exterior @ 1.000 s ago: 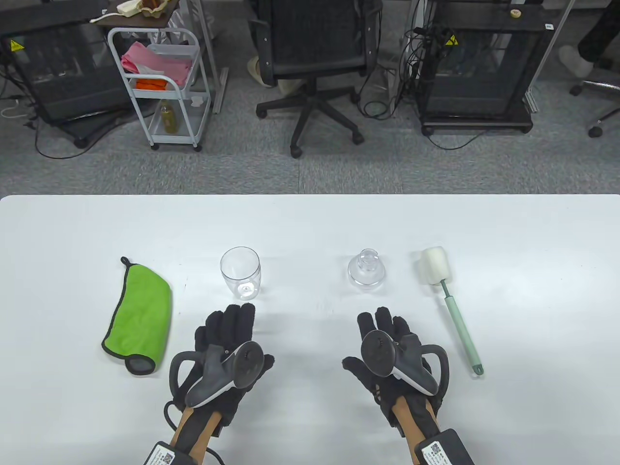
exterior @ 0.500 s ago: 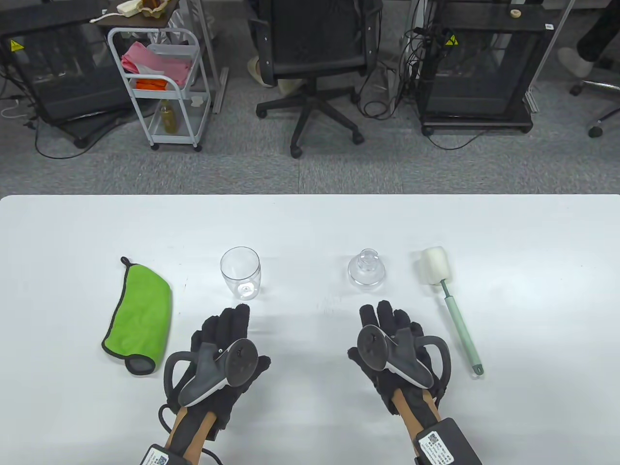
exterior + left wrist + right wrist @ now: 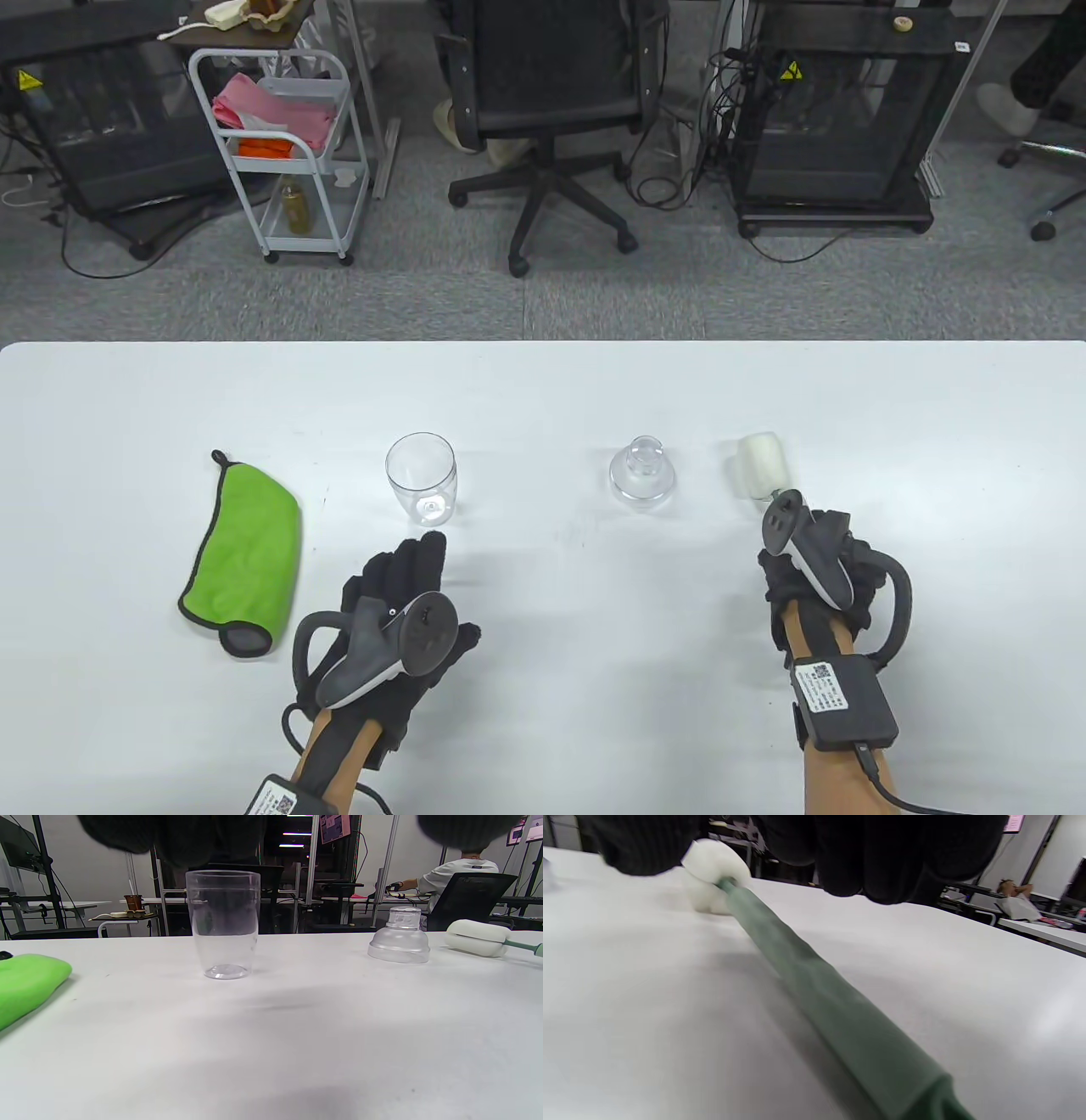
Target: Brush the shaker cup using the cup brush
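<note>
The clear shaker cup [image 3: 422,480] stands upright on the white table [image 3: 543,390]; it also shows in the left wrist view [image 3: 223,925]. The cup brush has a white sponge head [image 3: 759,471] and a green handle [image 3: 814,984] that lies flat on the table. My right hand [image 3: 806,543] is over the handle, hiding it in the table view. In the right wrist view its fingers [image 3: 882,853] hang just above the handle and are not closed around it. My left hand [image 3: 416,552] is open and empty, fingertips just short of the cup.
The clear shaker lid [image 3: 642,475] stands between cup and brush, also in the left wrist view [image 3: 399,938]. A folded green cloth [image 3: 246,548] lies at the left. An office chair [image 3: 551,102] and a cart [image 3: 280,144] stand beyond the table's far edge.
My right hand has moved right and forward from the table's middle to over the brush handle. My left hand has stayed about where it was, near the cup.
</note>
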`<move>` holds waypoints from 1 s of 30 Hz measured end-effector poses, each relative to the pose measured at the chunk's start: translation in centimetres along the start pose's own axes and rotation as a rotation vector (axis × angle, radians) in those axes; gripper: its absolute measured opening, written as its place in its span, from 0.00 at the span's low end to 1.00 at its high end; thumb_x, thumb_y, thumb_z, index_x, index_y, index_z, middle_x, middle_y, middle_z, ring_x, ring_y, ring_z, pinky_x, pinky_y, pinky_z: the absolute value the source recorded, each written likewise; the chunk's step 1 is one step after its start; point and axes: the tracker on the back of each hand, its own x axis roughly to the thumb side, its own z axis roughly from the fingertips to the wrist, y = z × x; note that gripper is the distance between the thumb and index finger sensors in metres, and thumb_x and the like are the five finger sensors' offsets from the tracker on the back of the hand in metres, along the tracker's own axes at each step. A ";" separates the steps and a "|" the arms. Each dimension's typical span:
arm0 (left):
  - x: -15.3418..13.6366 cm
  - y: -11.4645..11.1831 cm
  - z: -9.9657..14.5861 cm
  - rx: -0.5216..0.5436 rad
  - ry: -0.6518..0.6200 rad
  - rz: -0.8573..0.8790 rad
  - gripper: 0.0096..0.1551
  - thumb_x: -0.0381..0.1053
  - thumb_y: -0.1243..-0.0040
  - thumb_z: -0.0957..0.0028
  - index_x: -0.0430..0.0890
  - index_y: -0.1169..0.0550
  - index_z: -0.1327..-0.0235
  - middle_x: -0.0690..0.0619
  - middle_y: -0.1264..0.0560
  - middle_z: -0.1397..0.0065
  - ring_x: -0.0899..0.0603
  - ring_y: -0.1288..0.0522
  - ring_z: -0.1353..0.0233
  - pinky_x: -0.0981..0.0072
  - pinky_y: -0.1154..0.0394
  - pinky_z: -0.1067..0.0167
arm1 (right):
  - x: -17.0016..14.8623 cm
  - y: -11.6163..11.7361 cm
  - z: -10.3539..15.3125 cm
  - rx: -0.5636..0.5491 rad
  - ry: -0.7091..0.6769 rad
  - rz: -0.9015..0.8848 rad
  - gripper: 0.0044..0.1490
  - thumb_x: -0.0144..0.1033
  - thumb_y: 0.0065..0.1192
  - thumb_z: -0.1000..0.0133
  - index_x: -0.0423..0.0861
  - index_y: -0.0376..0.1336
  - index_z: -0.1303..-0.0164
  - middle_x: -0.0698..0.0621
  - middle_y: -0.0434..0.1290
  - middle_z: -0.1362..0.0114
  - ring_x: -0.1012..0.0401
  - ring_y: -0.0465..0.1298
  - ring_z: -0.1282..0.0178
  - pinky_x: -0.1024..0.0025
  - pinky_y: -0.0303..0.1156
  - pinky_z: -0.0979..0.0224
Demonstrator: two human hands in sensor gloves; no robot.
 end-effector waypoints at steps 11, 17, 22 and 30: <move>-0.5 -0.9 -0.9 -0.058 0.013 0.028 0.62 0.74 0.49 0.56 0.47 0.60 0.21 0.39 0.45 0.13 0.24 0.38 0.18 0.28 0.38 0.31 | 1.2 2.3 -2.4 0.024 0.051 0.042 0.35 0.54 0.63 0.55 0.50 0.67 0.40 0.46 0.77 0.39 0.51 0.78 0.50 0.55 0.76 0.45; -0.5 -0.5 -0.6 -0.040 0.015 0.035 0.62 0.74 0.49 0.56 0.46 0.61 0.21 0.39 0.45 0.13 0.24 0.38 0.18 0.28 0.38 0.31 | 0.5 1.8 -1.6 0.036 0.038 -0.046 0.36 0.54 0.59 0.55 0.45 0.62 0.40 0.46 0.75 0.40 0.50 0.78 0.50 0.54 0.75 0.45; -0.5 -0.3 -0.2 -0.030 0.011 0.044 0.64 0.74 0.49 0.56 0.44 0.63 0.23 0.39 0.45 0.13 0.25 0.37 0.19 0.29 0.37 0.31 | -0.5 -0.8 0.3 -0.032 0.012 -0.158 0.37 0.53 0.61 0.55 0.44 0.60 0.42 0.43 0.72 0.34 0.44 0.78 0.39 0.49 0.77 0.40; -0.1 0.2 0.2 -0.002 -0.007 0.057 0.65 0.74 0.49 0.56 0.43 0.64 0.23 0.39 0.44 0.14 0.25 0.36 0.19 0.29 0.36 0.31 | -0.7 -6.3 4.6 -0.193 -0.111 -0.427 0.38 0.50 0.69 0.60 0.45 0.59 0.44 0.46 0.80 0.45 0.49 0.88 0.50 0.50 0.85 0.48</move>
